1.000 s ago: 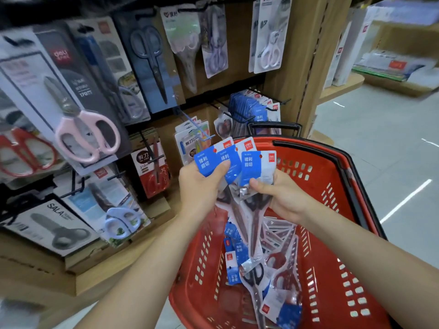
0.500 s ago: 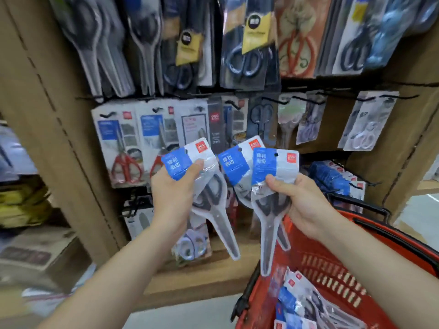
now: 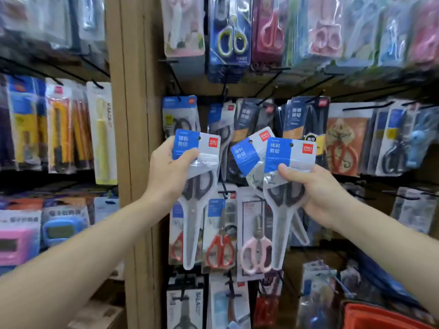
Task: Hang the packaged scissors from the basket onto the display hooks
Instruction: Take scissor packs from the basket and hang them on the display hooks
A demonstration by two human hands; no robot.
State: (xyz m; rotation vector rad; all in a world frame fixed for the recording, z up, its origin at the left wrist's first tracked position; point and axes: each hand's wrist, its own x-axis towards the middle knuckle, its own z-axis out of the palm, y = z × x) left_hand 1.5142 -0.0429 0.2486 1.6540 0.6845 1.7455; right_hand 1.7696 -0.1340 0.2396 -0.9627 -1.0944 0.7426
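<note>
My left hand (image 3: 167, 172) grips one packaged pair of scissors (image 3: 197, 203) by its blue and white header card, blades pointing down. My right hand (image 3: 318, 193) holds two more packs: a front pack (image 3: 285, 176) upright and a second pack (image 3: 249, 153) tilted left behind it. All three packs are raised in front of the display hooks (image 3: 268, 91), black wire pegs loaded with other scissor packs. A corner of the red basket (image 3: 370, 317) shows at the bottom right.
A wooden upright post (image 3: 133, 138) divides the scissors section from a left bay of hanging cutters and gadgets (image 3: 59, 129). Red-handled (image 3: 221, 251) and pink-handled scissors (image 3: 256, 255) hang below my hands. Upper rows hold more packs.
Both hands lifted the packs out of the basket and up to the hooks. The view rose and swung left, so the basket has dropped to the bottom right corner.
</note>
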